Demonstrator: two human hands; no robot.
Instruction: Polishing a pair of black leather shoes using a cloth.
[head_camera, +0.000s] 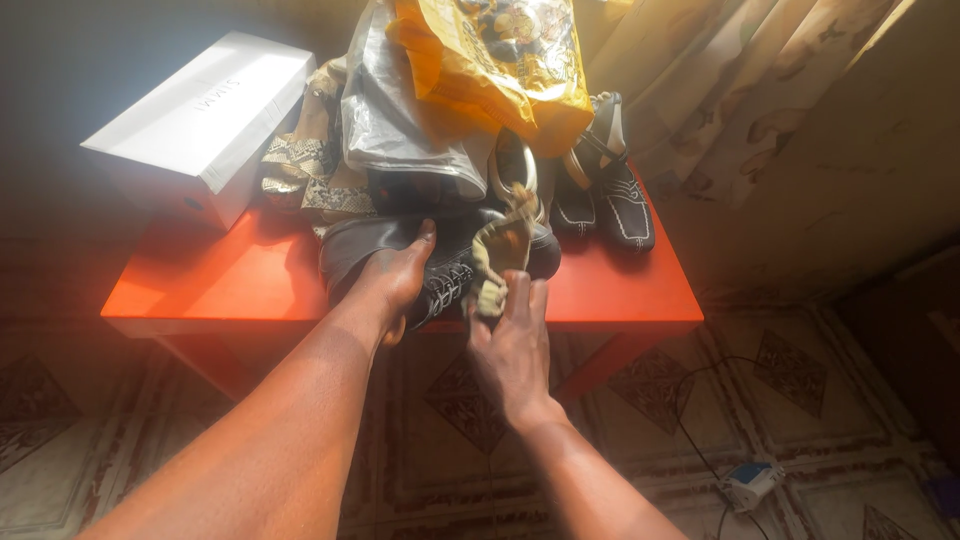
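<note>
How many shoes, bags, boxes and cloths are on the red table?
Shoes: 3 clear, one black under the left hand, two dark ones behind
Plastic bags: 2, yellow, grey
White box: 1
Cloth in right hand: 1
Total: 7
</note>
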